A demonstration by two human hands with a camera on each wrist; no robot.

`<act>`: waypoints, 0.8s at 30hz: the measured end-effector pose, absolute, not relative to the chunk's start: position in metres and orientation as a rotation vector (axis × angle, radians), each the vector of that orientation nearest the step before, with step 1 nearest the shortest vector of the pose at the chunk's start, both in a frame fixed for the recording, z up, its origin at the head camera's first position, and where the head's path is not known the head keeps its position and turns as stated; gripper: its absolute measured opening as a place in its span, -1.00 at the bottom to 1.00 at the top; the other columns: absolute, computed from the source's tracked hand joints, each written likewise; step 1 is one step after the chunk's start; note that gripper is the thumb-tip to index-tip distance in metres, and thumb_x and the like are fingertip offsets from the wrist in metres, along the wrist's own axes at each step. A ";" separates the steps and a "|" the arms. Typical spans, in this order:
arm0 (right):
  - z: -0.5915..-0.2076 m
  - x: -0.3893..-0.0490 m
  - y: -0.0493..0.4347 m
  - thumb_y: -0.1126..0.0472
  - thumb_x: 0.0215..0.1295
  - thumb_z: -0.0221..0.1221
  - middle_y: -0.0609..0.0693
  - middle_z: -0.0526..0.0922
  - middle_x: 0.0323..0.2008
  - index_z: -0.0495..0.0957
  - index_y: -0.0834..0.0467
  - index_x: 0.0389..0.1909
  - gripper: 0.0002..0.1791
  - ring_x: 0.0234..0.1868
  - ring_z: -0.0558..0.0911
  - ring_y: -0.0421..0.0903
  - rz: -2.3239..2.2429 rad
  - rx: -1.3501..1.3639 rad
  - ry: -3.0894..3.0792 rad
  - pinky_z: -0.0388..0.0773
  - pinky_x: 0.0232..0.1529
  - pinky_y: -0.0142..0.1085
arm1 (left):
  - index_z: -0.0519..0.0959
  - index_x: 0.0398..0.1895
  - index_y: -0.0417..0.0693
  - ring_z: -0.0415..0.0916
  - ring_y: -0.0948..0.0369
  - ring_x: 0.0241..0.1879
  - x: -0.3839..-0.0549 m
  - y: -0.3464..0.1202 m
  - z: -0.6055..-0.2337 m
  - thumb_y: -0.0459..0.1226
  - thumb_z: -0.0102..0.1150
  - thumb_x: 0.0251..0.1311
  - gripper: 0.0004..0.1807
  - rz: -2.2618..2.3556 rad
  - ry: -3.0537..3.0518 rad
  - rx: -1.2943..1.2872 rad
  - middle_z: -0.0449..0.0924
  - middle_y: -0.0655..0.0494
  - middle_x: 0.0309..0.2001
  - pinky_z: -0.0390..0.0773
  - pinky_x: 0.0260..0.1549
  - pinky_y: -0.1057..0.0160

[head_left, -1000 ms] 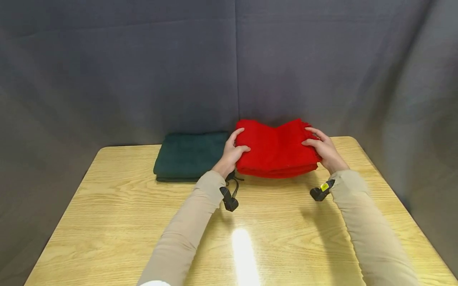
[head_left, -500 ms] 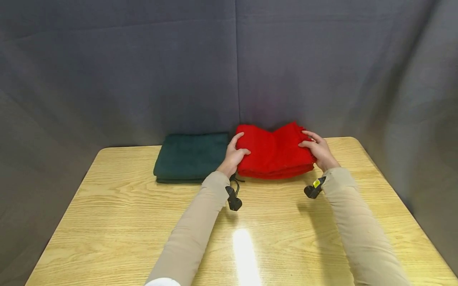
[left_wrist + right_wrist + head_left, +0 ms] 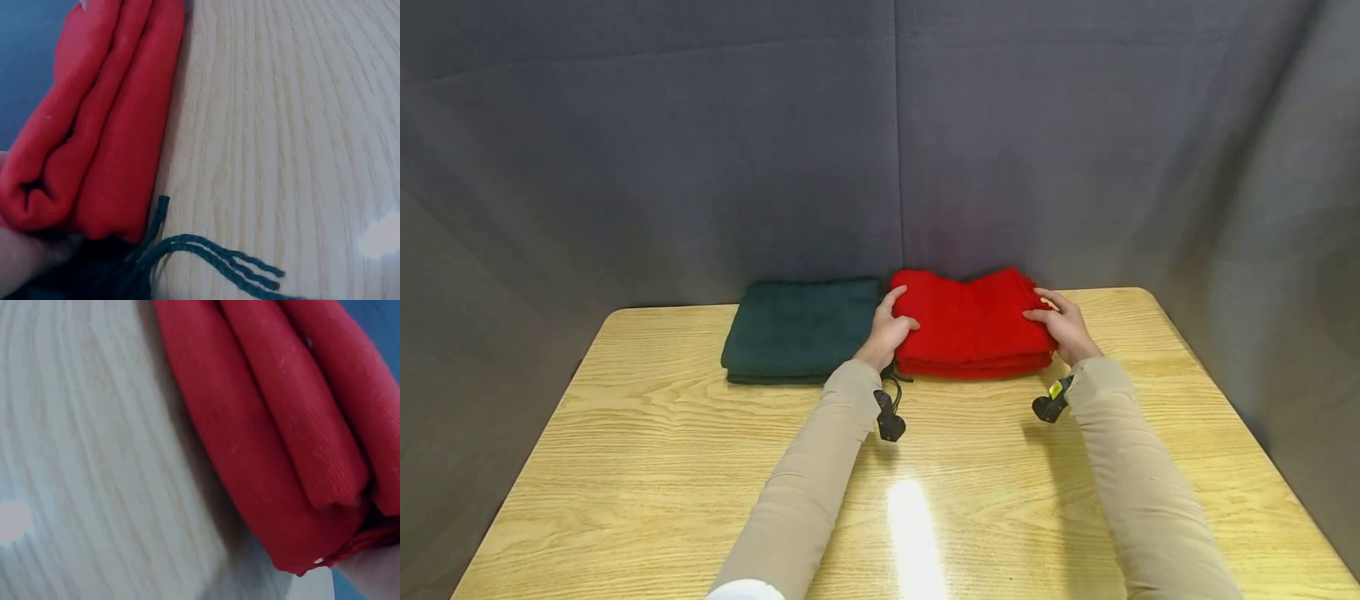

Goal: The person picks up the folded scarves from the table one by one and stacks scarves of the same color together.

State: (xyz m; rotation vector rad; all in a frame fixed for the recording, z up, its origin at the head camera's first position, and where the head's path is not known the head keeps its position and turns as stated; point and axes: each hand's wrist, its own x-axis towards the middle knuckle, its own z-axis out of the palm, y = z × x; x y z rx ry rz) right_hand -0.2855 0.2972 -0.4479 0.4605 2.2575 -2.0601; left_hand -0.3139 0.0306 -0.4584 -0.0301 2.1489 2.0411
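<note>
A folded red scarf (image 3: 970, 325) lies at the back of the table, in several thick layers with a fringe at its right end. My left hand (image 3: 887, 332) grips its left end, thumb over the top layer. At the fringed end my right hand (image 3: 1066, 327) holds it, thumb and fingers spread on the edge. The top dips slightly between the hands. In the left wrist view the layers of the red scarf (image 3: 125, 137) stand close over the wood, and in the right wrist view part of my right hand (image 3: 375, 572) shows under the fringe.
A folded dark green scarf (image 3: 801, 329) lies left of the red one, right beside my left hand. Its twisted tassels (image 3: 206, 247) reach out over the wooden table (image 3: 647, 467). A grey curtain (image 3: 775, 150) hangs behind the table's back edge.
The red scarf has come down toward the table, and its middle sag is shallower. My right hand has moved left and lower with its end; my left hand has shifted slightly down.
</note>
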 end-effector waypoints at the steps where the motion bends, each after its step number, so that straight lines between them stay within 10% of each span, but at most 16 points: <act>1: -0.449 -0.286 0.298 0.35 0.18 0.09 0.13 0.15 0.25 0.11 0.12 0.35 -0.31 -0.18 0.40 -0.22 -2.056 0.466 2.262 0.47 -0.35 -0.50 | 0.24 0.30 0.02 0.11 0.03 0.20 -0.314 0.031 -0.459 -0.56 0.01 -0.06 -0.25 2.034 2.156 -0.029 0.14 -0.02 0.29 0.33 0.07 0.09; 11: -0.464 -0.287 0.298 0.24 0.22 0.12 0.11 0.03 0.36 0.08 0.17 0.36 -0.30 0.22 0.22 0.04 -1.993 0.485 2.317 0.22 0.20 -0.13 | 0.18 0.34 -0.04 0.24 0.06 0.02 -0.313 0.032 -0.465 -0.50 -0.05 0.03 -0.30 1.827 2.355 -0.033 0.21 -0.06 0.26 0.38 -0.02 0.15; 18: -0.455 -0.282 0.297 0.27 0.20 0.12 0.30 0.24 0.23 0.14 0.30 0.30 -0.35 0.14 0.33 0.17 -1.644 0.414 2.638 0.29 0.13 -0.07 | 0.14 0.35 -0.08 0.31 0.00 -0.17 -0.303 0.033 -0.453 -0.41 -0.08 0.12 -0.36 1.376 2.636 0.098 0.29 -0.24 0.11 0.38 -0.30 0.19; 24: -0.436 -0.274 0.293 0.26 0.13 0.14 0.35 0.44 0.00 0.32 0.34 0.17 -0.45 0.00 0.42 0.19 -1.361 0.461 2.919 0.39 -0.09 -0.15 | 0.27 0.26 -0.15 0.36 -0.10 -0.07 -0.297 0.033 -0.443 -0.37 -0.03 0.11 -0.43 1.249 2.765 0.182 0.22 -0.23 0.17 0.41 -0.10 0.08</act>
